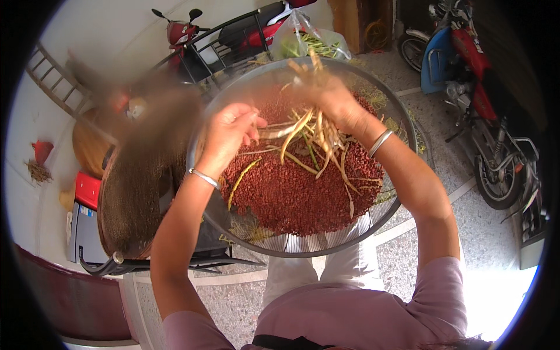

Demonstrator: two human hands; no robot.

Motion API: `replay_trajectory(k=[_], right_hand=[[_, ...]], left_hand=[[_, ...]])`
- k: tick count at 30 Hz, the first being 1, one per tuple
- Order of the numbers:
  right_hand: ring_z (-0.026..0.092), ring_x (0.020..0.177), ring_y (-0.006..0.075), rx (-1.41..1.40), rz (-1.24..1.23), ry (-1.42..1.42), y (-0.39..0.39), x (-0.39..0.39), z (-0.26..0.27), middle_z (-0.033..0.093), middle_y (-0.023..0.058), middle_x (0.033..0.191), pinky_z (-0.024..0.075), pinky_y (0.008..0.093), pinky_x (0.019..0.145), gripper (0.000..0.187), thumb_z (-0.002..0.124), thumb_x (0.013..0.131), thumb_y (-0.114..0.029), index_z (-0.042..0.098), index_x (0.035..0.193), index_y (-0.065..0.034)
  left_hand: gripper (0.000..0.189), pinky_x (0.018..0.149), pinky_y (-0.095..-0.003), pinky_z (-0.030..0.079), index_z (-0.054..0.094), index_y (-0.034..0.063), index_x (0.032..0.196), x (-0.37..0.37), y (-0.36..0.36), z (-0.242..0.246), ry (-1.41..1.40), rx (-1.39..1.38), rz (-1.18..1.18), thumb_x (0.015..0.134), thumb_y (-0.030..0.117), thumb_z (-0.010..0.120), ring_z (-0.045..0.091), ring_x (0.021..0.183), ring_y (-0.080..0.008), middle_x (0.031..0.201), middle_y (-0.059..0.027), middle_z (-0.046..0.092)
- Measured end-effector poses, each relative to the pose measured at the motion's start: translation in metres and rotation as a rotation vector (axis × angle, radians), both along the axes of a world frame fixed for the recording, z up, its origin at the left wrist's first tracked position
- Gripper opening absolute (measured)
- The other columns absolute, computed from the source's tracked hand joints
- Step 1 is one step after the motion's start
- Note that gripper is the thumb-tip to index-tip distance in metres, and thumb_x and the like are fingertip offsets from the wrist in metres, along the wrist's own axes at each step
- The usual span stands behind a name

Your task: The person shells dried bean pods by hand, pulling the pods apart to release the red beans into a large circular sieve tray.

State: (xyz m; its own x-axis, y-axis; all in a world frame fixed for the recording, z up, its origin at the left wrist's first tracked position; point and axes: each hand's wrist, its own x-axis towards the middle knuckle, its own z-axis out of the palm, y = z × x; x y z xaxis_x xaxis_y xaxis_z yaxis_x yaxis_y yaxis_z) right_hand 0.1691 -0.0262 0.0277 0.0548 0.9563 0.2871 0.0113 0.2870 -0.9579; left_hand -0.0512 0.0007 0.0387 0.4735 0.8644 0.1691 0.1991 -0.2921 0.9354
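A large round mesh tray with a grey rim [302, 253] lies before me, partly over my lap. Small dark-red beans [288, 197] cover much of its mesh. My right hand [334, 100] grips a bunch of dry bean pods [323, 131] over the far part of the tray. Some pods stick up past the fingers; others hang towards the beans. My left hand [232, 127] is over the tray's left side with its fingers curled. A pale pod reaches its fingertips, but blur hides whether they pinch it. One yellow-green pod [243, 181] rests on the beans at left.
Behind the tray sits a clear plastic bag [306, 41] of green pods. A red scooter [181, 33] stands at the back left, a red motorcycle [474, 74] at right. At left are a dark round table-like top [135, 205] and a wooden ladder [57, 81].
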Motion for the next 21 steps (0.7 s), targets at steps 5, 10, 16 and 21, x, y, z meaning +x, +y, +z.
replay_trajectory(k=[5, 10, 16, 21], right_hand=[[0.059, 0.068, 0.0093, 0.061, 0.118, -0.037, -0.015, -0.024, -0.004, 0.064, 0.0054, 0.079, 0.0494, 0.0227, 0.060, 0.014, 0.059, 0.083, -0.011, 0.061, 0.092, 0.0001], [0.059, 0.066, 0.0091, 0.150, 0.082, -0.053, -0.008, -0.020, -0.012, 0.063, 0.0049, 0.079, 0.0501, 0.0224, 0.058, 0.015, 0.057, 0.083, -0.007, 0.060, 0.095, 0.0018], [0.053, 0.058, 0.0064, 0.208, 0.003, -0.140, -0.002, -0.019, -0.017, 0.061, 0.0022, 0.065, 0.0455, 0.0233, 0.052, 0.012, 0.059, 0.080, -0.009, 0.061, 0.086, 0.0008], [0.055, 0.057, 0.0070, 0.170, 0.019, -0.159, 0.000, -0.021, -0.019, 0.060, 0.0034, 0.062, 0.0460, 0.0242, 0.052, 0.011, 0.058, 0.080, -0.009, 0.060, 0.082, 0.0012]], left_hand=[[0.010, 0.048, -0.0188, 0.041, 0.056, 0.0002, 0.090, 0.027, -0.001, -0.014, -0.119, -0.017, -0.050, 0.088, 0.008, 0.050, 0.054, 0.057, -0.0082, 0.079, -0.0056, 0.061], [0.012, 0.046, -0.0193, 0.040, 0.056, 0.0001, 0.086, 0.043, -0.008, -0.018, -0.132, 0.020, 0.009, 0.088, 0.009, 0.048, 0.052, 0.052, -0.0070, 0.074, -0.0049, 0.062], [0.010, 0.047, -0.0206, 0.041, 0.056, -0.0001, 0.083, 0.047, -0.010, -0.021, -0.059, 0.162, 0.018, 0.087, 0.006, 0.050, 0.050, 0.051, -0.0061, 0.071, -0.0053, 0.063], [0.010, 0.046, -0.0211, 0.041, 0.057, 0.0000, 0.083, 0.046, -0.009, -0.025, -0.046, 0.196, 0.036, 0.087, 0.007, 0.051, 0.050, 0.050, -0.0059, 0.068, -0.0049, 0.063]])
